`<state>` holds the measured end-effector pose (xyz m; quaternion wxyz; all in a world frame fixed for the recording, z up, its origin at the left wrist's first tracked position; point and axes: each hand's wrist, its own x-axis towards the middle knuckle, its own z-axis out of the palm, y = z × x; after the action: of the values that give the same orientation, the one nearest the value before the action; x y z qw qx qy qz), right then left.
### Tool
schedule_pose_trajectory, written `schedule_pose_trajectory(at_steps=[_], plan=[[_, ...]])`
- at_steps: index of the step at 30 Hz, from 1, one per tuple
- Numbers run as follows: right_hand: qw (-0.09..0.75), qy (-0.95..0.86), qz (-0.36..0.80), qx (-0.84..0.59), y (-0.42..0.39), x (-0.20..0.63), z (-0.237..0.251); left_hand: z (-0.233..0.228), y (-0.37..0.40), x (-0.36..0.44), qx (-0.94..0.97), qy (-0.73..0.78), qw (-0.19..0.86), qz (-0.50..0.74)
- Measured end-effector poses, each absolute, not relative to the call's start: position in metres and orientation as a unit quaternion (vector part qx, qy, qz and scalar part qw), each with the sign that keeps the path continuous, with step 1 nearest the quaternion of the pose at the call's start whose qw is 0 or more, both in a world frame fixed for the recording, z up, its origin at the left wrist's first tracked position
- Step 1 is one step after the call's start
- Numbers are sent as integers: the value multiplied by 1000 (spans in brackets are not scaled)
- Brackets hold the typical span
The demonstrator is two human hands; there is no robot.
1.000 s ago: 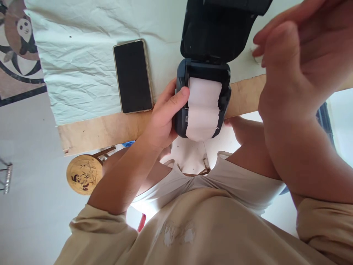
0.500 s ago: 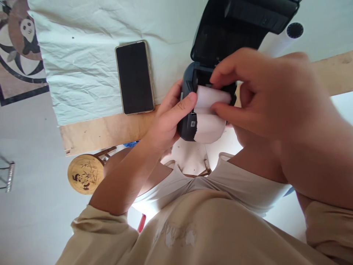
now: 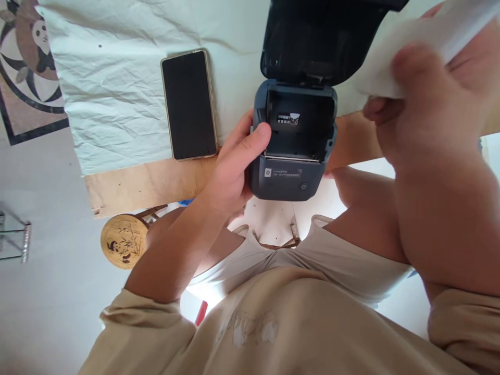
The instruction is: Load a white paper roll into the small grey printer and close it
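Note:
A small dark blue label printer (image 3: 291,174) sits at the table's near edge with its black lid (image 3: 316,41) swung open. Its paper bay is bare, showing only a small sticker inside. My left hand (image 3: 234,166) grips the printer's left side, thumb over the rim. My right hand (image 3: 425,99) is raised close to the camera at the upper right, pinching a white paper roll (image 3: 414,57) lifted clear of the printer.
A black phone (image 3: 189,104) lies face up on the crumpled white cloth (image 3: 117,94), left of the printer. The bare wooden table edge (image 3: 148,182) runs below it. A round wooden stool with a panda drawing (image 3: 124,248) stands on the floor beneath.
My right hand came down onto the paper roll in the printer, took hold of it and lifted it out to the upper right. The bay now shows no paper.

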<state>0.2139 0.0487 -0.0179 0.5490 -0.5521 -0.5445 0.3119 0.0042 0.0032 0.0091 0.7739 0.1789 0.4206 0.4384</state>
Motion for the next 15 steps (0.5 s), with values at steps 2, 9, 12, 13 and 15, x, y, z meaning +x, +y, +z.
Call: schedule_pose_trajectory(at_steps=[2,9,12,13,15], plan=[[495,-604,254,-571,43,210,-19,8,4,5,209,410,771,439],[351,-703,118,-607,29,212,-10,3,8,3,264,398,759,443],[290,-710,116,-631,28,210,-15,4,8,2,262,399,760,442],[277,-711,119,-635,28,210,-16,4,8,2,262,395,760,444],[304,-720,135,-609,28,211,-15,5,7,2,268,389,759,448]])
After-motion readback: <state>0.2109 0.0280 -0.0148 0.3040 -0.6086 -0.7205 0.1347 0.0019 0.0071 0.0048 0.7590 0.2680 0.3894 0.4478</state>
